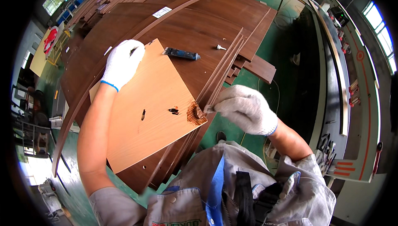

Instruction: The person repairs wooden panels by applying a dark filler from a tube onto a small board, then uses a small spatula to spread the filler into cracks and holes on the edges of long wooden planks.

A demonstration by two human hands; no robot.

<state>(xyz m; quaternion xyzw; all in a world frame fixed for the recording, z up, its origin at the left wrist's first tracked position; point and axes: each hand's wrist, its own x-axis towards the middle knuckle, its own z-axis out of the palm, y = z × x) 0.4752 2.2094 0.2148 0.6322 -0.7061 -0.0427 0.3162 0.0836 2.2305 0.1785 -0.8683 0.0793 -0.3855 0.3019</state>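
A light wood-grained board (141, 97) lies slanted on a stack of dark brown panels. My left hand (123, 62), in a white knit glove, is curled over the board's far left edge. At its right corner is a wet brown smear (194, 114) with a darker lump. Beside that corner, my gloved right hand (244, 107) has its fingers pinched together; a small thing at their tips is too unclear to name. Two dark brown blotches (174, 110) (143, 114) mark the board. Beyond it lie a dark blue squeeze tube (182, 53) and a small white nozzle-like piece (221, 47).
A long brown strip (141, 31) with a white label crosses the dark brown panels (199, 22). Loose brown offcuts (261, 69) jut out at the right of the stack. Further right stands a long grey machine (360, 101). Green floor (248, 91) shows between.
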